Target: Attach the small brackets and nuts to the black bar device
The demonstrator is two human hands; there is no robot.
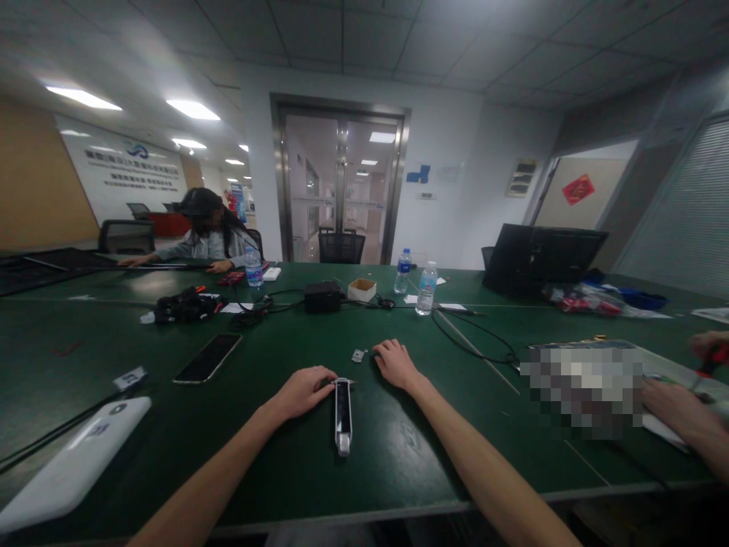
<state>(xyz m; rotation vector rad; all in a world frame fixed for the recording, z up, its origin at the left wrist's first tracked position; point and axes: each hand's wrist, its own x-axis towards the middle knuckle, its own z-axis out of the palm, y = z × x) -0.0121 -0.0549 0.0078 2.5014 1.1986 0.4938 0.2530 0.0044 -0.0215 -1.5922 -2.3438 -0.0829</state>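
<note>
A slim white and black stick-shaped device (342,414) lies on the green table (256,448), pointing away from me. My left hand (304,390) rests palm down at its far end, fingertips touching the tip. My right hand (395,363) lies palm down a little further back and to the right, fingers curled on the table. A small metal part (358,355) sits just left of my right hand, apart from both hands.
A black phone (208,358) and a white power bank (74,463) lie to the left. Cables, a black box (323,296), a small cardboard box (362,289) and water bottles (426,289) stand further back. Another person's hands (683,410) work at the right; a person sits far left.
</note>
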